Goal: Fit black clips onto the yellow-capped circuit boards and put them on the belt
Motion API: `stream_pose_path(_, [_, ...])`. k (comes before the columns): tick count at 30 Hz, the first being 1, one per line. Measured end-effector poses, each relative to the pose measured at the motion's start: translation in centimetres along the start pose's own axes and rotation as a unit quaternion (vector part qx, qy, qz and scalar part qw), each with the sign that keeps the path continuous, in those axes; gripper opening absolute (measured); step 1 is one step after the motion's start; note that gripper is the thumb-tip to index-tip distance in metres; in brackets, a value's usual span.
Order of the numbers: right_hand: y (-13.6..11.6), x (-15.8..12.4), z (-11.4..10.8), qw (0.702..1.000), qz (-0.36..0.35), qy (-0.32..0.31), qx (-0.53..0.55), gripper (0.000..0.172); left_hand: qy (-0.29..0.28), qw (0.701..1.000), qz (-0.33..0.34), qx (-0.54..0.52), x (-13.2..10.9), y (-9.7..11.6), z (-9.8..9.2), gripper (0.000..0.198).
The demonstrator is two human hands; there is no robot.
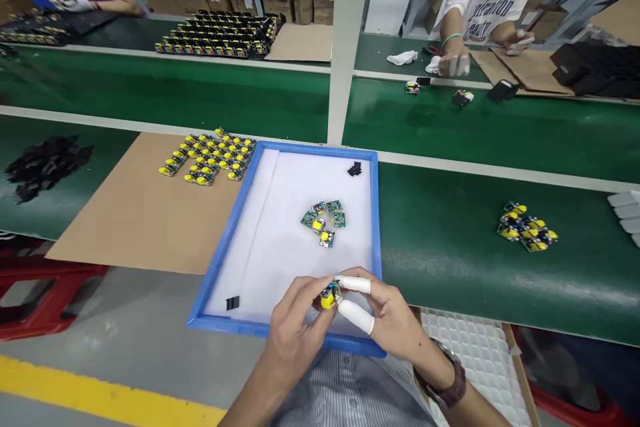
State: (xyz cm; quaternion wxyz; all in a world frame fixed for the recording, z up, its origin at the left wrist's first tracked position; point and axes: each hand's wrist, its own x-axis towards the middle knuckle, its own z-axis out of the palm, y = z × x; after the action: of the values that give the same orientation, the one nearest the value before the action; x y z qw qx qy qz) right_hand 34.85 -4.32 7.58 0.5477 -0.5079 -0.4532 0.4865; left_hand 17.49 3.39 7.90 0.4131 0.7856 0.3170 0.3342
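Note:
Between both hands I hold a small circuit board (330, 295) with a yellow component, above the near part of a blue-rimmed white tray (376, 214). My left hand (299, 314) grips it from the left with bare fingers. From the right, my right hand (383, 310) pinches it, with white finger cots on thumb and index finger. Farther up the tray lie several loose circuit boards (327, 238), some showing green undersides. Small black pieces (355, 168) rest in the far right corner, and another black piece (233, 303) sits near the left rim.
Boards with yellow components (210, 154) stand in rows on cardboard (125, 214) at left. A black pile (47, 164) lies farther left. More boards (527, 227) sit on the green bench at right. Across the divider, two people work, one person's hand (455, 57) near black cases.

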Motion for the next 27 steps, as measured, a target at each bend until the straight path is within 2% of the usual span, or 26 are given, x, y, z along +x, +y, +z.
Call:
stream_pose_path(3, [0.1,0.1,0.2,1.0,0.018,0.009,0.002,0.024,0.011,1.0,0.01,0.005,-0.2,0.0,0.1,0.046])
stream_pose_path(8, [-0.8,0.8,0.3,0.997,0.048,-0.022,0.053,0.021,0.019,1.0,0.022,0.011,-0.4,-0.2,0.1,0.047])
stream_pose_path(17, [0.0,0.4,1.0,0.994,0.038,0.019,0.104,0.017,0.052,0.998,0.041,0.024,-0.3,-0.3,0.2,0.054])
stream_pose_path(20, [-0.3,0.3,1.2,0.998,-0.007,0.028,0.049,0.012,0.055,0.996,0.053,0.038,-0.4,-0.2,-0.3,0.055])
stream_pose_path(23, [-1.2,0.6,1.7,0.998,-0.053,0.023,-0.008,0.02,0.052,0.994,0.08,0.059,-0.2,-0.5,-0.5,0.055])
stream_pose_path(25, [-1.2,1.0,1.6,0.994,-0.073,0.055,-0.058,0.025,0.022,0.992,0.104,0.069,0.2,-1.1,-0.2,0.054])
stream_pose_path(27, [-0.4,1.3,0.2,0.98,-0.081,0.117,-0.137,0.019,-0.01,0.991,0.104,0.088,0.7,-1.8,0.4,0.06])
